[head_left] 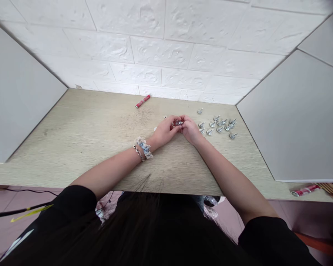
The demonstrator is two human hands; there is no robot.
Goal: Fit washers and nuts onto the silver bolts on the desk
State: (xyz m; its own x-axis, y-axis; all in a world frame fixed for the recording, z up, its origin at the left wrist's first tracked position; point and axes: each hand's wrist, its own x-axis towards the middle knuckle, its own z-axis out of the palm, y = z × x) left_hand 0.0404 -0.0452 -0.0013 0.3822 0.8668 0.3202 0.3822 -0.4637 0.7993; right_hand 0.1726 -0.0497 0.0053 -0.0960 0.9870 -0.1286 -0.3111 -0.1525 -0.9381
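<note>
Nearest in, well to the right of the metal fastener (179, 123), a red tube (305, 190) is seen lying near the edge of the table (86, 129); nearer than the fastener, on its left, a chain bracelet (138, 153) and a ruffled scrunchie (144, 147) are worn. And here is the fastener itself, gripped between the closed fingertips of the left hand (165, 130) and the right hand (191, 130)! To its right, loose metal bolts (212, 124) are scattered; beyond it, leftward, another red tube (142, 101) is laid, and farther still a white brick wall (177, 55) is seen
</note>
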